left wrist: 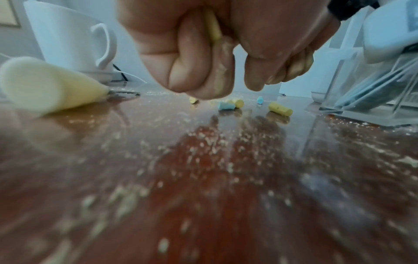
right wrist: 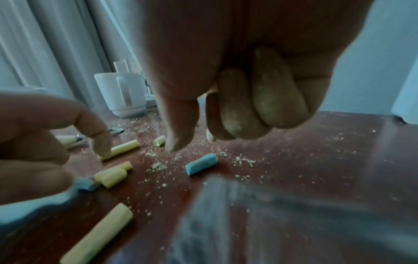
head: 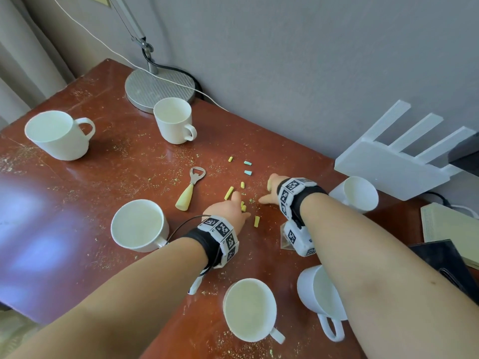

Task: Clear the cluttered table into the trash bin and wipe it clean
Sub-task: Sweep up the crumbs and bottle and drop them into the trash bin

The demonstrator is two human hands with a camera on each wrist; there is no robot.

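Both forearms reach forward low over the desk [head: 108, 156], left hand [head: 228, 211] curled, fingers closed round a yellow chalk piece [left wrist: 212, 26], right hand [head: 270, 190] curled beside it, thumb tip down near the surface.

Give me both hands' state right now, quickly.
Left hand: fingers curled round a yellow chalk piece.
Right hand: fingers curled; contents cannot be told.

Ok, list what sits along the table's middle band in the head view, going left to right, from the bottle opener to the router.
Bottle opener → long yellow chalk → left hand → right hand → tipped cup → router.
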